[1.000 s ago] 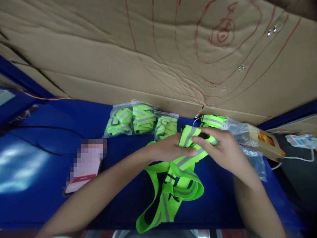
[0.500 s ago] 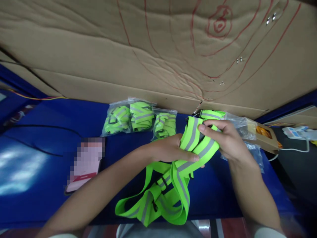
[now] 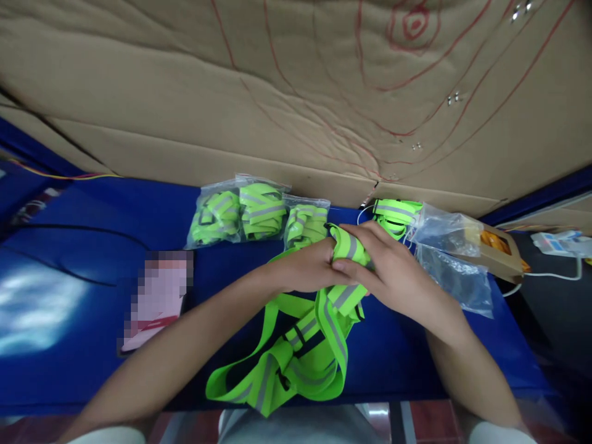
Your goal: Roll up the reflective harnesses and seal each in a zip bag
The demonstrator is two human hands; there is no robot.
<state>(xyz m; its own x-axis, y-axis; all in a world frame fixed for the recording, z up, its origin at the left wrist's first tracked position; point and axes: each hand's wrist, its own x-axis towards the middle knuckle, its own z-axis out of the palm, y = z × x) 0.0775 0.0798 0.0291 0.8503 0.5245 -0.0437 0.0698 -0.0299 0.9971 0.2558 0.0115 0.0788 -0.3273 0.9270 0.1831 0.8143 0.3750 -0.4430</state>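
Note:
Both hands meet over the middle of the blue table (image 3: 92,222), gripping a neon green reflective strap vest (image 3: 300,357) with grey stripes. My left hand (image 3: 308,268) pinches the folded upper part of the strap. My right hand (image 3: 383,268) lies over the same fold, fingers closed round it. The loose loops of the vest hang down over the table's front edge toward me.
Three clear bags of folded green straps (image 3: 259,213) lie at the back against a cardboard sheet (image 3: 277,92) with red lines. Another folded strap (image 3: 395,214), empty plastic bags (image 3: 451,259) and a small cardboard box (image 3: 502,250) sit at the right. A blurred pink item (image 3: 160,296) lies left.
My right hand has come back left and down onto the fold held by my left hand. The hanging loops have shifted slightly left.

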